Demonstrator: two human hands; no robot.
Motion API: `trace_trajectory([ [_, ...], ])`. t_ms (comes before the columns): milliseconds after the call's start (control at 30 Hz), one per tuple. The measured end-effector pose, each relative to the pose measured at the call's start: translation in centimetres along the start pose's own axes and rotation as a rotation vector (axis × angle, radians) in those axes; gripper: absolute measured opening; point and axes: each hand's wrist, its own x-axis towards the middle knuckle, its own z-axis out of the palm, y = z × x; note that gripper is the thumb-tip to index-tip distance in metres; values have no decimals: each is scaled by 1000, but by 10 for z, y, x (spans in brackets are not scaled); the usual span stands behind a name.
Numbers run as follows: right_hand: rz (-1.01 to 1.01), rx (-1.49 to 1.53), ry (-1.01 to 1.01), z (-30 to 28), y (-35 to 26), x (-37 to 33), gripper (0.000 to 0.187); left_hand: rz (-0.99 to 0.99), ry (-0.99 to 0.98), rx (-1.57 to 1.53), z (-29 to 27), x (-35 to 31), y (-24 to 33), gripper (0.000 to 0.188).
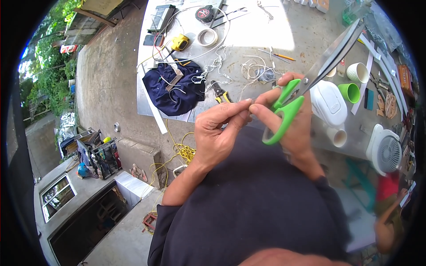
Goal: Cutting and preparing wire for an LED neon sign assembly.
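In front of my body, my left hand (224, 128) is closed in a pinch, thumb and forefinger pressed together. A thin white cord (242, 92) runs down from the loops on the table to these fingertips; its end is hidden between them. My right hand (295, 126) has the green-handled scissors (287, 116) hooked on its fingers, blades parted slightly and pointing away to the upper right. Its thumb and forefinger meet the left fingertips at the same spot. Just beyond the hands lie yellow-and-black pliers (220, 94) and white cord loops (254, 68).
Dark blue cloth (173, 91), a white chain (216, 66), a tape roll (207, 37) and a tape measure (204, 14) lie on the metal table. Rightward are a white container (328, 104), a green cup (349, 93) and a fan (387, 150). Another person's arm (385, 226) shows lower right.
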Motion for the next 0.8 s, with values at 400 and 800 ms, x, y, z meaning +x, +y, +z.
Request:
trace_trajectory([
  [400, 23, 60, -5, -1, 1, -1, 58, 100, 52, 130, 2, -1, 2, 24],
  [800, -35, 4, -22, -4, 0, -2, 62, 275, 59, 371, 3, 0, 14, 24],
])
